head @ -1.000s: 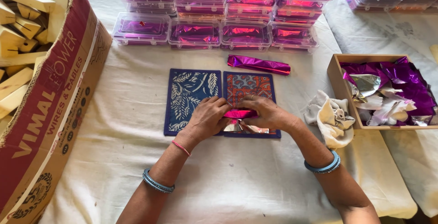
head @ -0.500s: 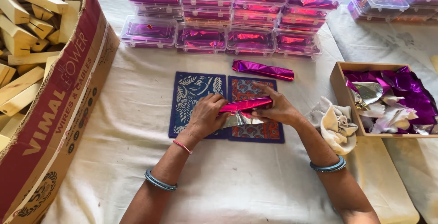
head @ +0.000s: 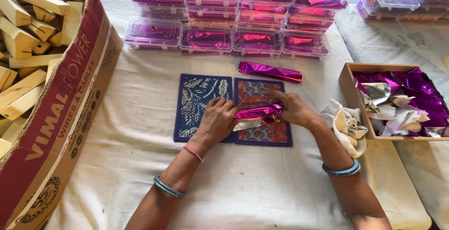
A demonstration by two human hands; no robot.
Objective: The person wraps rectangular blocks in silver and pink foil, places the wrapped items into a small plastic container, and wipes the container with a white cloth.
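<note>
Head view: white-clothed table [head: 262, 188]; foil-wrapped block [head: 258, 113] is pinched between left hand [head: 217, 122] and right hand [head: 292, 109] fingertips, above patterned mats [head: 206, 96].

Between my left hand [head: 216, 122] and my right hand [head: 293, 109] lies the foil-wrapped piece [head: 258, 113], over two mats [head: 206, 100] side by side on the cloth-covered table [head: 262, 188]. Behind the mats lies a wrapped bar [head: 270, 71]; behind that, stacked lidded boxes [head: 234, 19]. A carton of wooden blocks [head: 51, 108] stands left; a tray of foil sheets [head: 348, 78] stands right, a crumpled cloth [head: 343, 124] just before it.
</note>
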